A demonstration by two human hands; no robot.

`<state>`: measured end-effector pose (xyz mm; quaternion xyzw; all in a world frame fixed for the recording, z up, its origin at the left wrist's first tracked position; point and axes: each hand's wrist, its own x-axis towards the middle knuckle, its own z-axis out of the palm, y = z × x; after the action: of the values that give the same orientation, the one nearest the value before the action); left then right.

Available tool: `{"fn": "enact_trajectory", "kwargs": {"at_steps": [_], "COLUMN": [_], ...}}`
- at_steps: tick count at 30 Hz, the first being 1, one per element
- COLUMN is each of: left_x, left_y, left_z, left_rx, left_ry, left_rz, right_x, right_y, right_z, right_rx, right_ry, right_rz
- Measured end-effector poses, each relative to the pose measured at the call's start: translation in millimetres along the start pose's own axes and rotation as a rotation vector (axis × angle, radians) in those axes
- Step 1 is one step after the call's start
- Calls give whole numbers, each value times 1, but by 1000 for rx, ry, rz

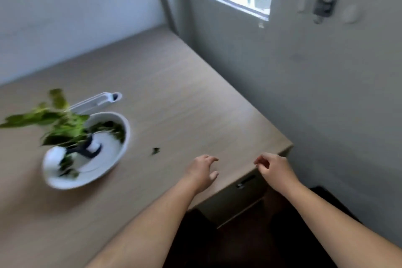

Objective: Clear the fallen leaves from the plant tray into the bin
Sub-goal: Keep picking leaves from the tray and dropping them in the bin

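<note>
— Is anything held yet?
— The left hand (pixel 203 172) is loose and empty. The right hand (pixel 274 167) is curled; I cannot tell. The plant tray (pixel 127 137) with fallen leaves (pixel 108 127) lies left of them, one stray leaf (pixel 155 150) nearer.
— Next?
— Probably reach left and gather. I see no bin.

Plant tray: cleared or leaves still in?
Not cleared. Dark leaves lie inside the tray at its far side and near end; a scrap lies on the table beside it.
</note>
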<state>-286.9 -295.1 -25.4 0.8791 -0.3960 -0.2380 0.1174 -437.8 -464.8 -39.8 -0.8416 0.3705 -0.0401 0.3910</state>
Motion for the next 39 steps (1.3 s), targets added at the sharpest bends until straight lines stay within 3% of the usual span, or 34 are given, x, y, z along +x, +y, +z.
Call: {"fn": "enact_trajectory", "kwargs": {"at_steps": [4, 10, 14, 21, 26, 33, 36, 39], "left_x": [-39, -93, -112, -132, -132, -104, -105, -120], "left_y": [-79, -204, -287, -387, -393, -329, -341, -375], "left_z": [-50, -100, -117, -158, -162, -120, -139, -168], "left_rx": [-56, -57, 37, 307, 210, 67, 203, 315], "left_ry": [189, 359, 294, 18, -5, 75, -18, -84], "left_rz": [-192, -397, -410, -288, -316, -238, -169, -237], "right_x": [28, 46, 57, 64, 74, 87, 91, 92], "right_y": [-100, -202, -232, -237, -244, -269, -274, -278], "right_z": [51, 135, 180, 223, 229, 228, 225, 222], "right_rx": [-26, -130, -366, -477, -471, -297, -282, -261], "right_ry": [-110, -236, -316, -250, -137, -52, -48, -32], "right_rz": [-231, -360, -391, -368, -355, -366, -361, -381]}}
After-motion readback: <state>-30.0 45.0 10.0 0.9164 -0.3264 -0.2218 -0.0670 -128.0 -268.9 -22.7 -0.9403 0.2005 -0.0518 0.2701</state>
